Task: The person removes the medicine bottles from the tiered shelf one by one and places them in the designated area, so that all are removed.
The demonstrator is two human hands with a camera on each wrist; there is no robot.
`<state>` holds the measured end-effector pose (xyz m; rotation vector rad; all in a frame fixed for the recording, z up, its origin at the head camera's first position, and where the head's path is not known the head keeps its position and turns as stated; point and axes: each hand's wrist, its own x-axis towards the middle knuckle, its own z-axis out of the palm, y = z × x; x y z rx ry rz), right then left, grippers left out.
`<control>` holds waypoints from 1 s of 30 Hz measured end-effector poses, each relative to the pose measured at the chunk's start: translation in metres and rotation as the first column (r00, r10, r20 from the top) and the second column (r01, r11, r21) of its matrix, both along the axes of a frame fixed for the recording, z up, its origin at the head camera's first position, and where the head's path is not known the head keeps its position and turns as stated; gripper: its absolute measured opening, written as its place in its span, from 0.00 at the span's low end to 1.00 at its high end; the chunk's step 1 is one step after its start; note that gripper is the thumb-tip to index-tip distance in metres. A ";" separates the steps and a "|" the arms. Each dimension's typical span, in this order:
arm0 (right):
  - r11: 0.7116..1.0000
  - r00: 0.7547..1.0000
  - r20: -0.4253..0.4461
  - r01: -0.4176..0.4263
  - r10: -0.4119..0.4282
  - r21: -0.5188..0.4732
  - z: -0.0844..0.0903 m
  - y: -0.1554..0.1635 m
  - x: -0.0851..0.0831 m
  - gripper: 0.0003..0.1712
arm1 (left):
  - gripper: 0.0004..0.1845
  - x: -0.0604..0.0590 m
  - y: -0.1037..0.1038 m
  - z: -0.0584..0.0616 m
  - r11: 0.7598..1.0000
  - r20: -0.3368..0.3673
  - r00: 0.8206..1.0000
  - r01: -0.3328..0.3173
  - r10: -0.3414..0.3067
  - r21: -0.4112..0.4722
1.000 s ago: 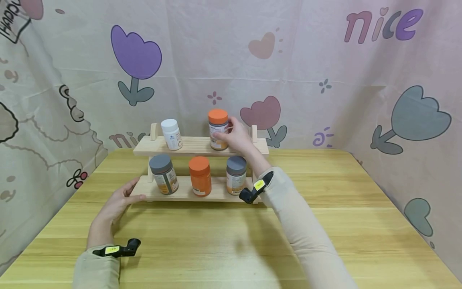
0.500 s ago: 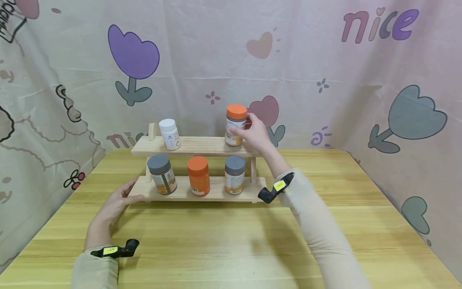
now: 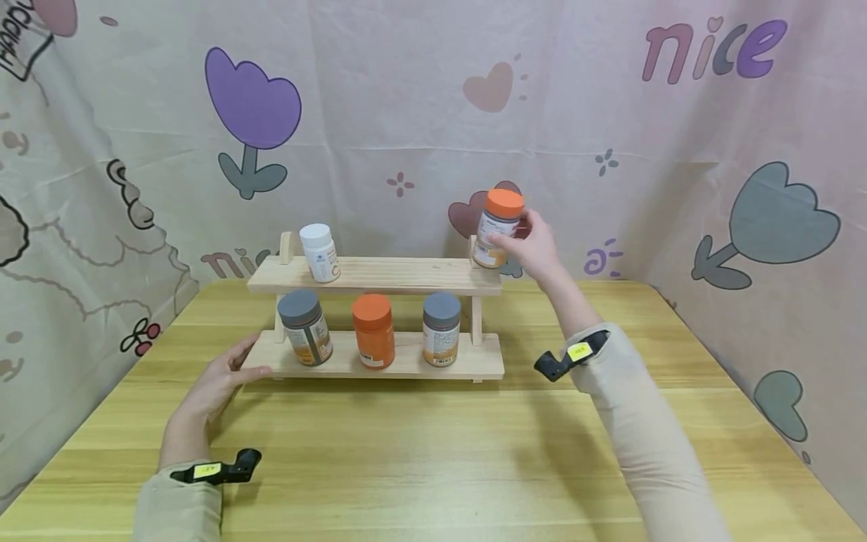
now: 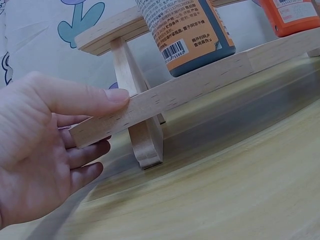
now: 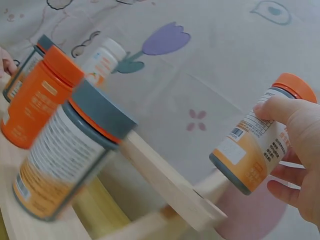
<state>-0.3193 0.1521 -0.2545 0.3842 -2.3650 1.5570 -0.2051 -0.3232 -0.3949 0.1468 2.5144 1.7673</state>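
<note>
Head view: the right hand (image 3: 538,245) holds an orange-lidded jar (image 3: 497,228) in the air, just off the right end of the upper shelf (image 3: 379,275) of a two-tier wooden rack (image 3: 474,365) on the desk (image 3: 433,452). The left hand (image 3: 217,384) rests against the rack's lower left corner, probably to steady it. A white bottle (image 3: 320,252) stands on the upper shelf; three jars stand below. Left wrist view: the thumb (image 4: 90,100) lies on the lower board's (image 4: 200,85) end, with the fingers curled beneath it in a light grip. Right wrist view: fingers (image 5: 280,107) wrap the jar's label, and its base is clear of the shelf; the contact behind the jar is hidden.
</note>
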 end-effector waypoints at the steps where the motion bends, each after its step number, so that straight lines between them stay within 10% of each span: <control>1: 1.000 1.000 0.004 0.007 -0.007 -0.002 -0.001 0.005 0.000 0.36 | 0.45 0.000 0.000 0.000 1.000 0.003 1.000 -0.002 0.002 0.001; 30: 0.985 0.979 0.150 0.121 -0.138 0.122 -0.098 0.102 0.028 0.38 | 0.41 0.003 -0.008 -0.003 1.000 -0.003 1.000 0.010 -0.010 0.017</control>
